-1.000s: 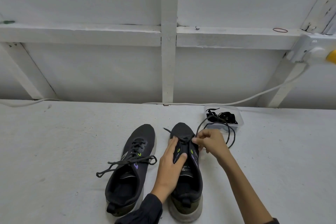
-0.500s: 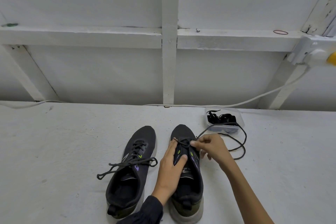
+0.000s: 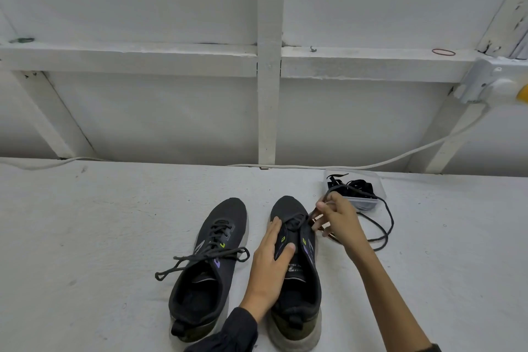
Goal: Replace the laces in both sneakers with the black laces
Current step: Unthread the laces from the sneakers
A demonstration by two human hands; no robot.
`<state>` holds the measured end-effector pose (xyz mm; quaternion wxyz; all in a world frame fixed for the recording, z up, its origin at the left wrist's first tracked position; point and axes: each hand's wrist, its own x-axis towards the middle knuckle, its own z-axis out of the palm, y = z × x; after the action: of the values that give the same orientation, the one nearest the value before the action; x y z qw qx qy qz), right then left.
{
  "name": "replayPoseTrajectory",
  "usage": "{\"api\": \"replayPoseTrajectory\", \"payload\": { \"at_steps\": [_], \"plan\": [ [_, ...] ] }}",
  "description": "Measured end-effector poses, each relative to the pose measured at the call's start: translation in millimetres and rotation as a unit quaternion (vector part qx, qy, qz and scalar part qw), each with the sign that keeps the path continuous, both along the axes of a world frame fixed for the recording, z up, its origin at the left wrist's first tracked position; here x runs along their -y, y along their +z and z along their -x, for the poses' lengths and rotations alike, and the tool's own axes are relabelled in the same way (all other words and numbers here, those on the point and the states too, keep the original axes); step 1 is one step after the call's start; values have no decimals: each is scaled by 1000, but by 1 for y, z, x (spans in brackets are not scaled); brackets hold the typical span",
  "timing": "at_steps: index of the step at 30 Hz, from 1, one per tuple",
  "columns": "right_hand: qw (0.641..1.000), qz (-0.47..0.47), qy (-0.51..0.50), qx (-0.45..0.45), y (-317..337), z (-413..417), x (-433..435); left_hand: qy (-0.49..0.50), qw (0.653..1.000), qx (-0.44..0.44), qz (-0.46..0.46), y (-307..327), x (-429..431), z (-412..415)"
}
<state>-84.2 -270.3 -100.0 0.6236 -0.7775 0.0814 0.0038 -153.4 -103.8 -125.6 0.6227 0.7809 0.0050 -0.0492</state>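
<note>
Two dark sneakers stand side by side on the white surface, toes pointing away. The left sneaker [image 3: 208, 263] is laced with a dark grey lace, its ends lying loose to the left. My left hand [image 3: 270, 260] presses flat on the tongue of the right sneaker [image 3: 297, 280]. My right hand [image 3: 338, 220] pinches a dark lace [image 3: 384, 226] just right of that shoe's toe; the lace loops out over the surface to the right. A clear plastic tub [image 3: 380, 188] behind my right hand holds bundled black laces [image 3: 357, 187].
A white framed wall [image 3: 268, 111] rises just behind the surface. A white cable [image 3: 428, 148] runs along its base to a socket box [image 3: 491, 83] at the upper right. A red rubber band [image 3: 443, 52] lies on the ledge.
My right hand has lifted up and to the right, drawing the lace out of the right sneaker's eyelets. The loose loop has spread farther right. My left hand stays on the shoe.
</note>
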Motion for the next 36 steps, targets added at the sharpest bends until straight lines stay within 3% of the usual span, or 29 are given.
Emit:
{"api": "replayPoseTrajectory", "payload": {
  "at_steps": [8, 19, 25, 31, 36],
  "plan": [
    [992, 69, 99, -27, -7, 7, 2, 9, 1000, -5, 12, -1, 1, 0],
    [997, 71, 37, 2, -24, 13, -9, 16, 999, 36, -7, 0, 1, 0],
    [997, 63, 37, 34, -26, 18, -6, 17, 970, 170, -170, 10, -2, -11],
    [996, 70, 34, 51, -34, 15, -7, -82, 910, 84, -397, 39, 5, -44],
    [997, 29, 43, 58, -37, 18, -7, -107, 883, 76, -450, 53, 13, -64]
  ]
}}
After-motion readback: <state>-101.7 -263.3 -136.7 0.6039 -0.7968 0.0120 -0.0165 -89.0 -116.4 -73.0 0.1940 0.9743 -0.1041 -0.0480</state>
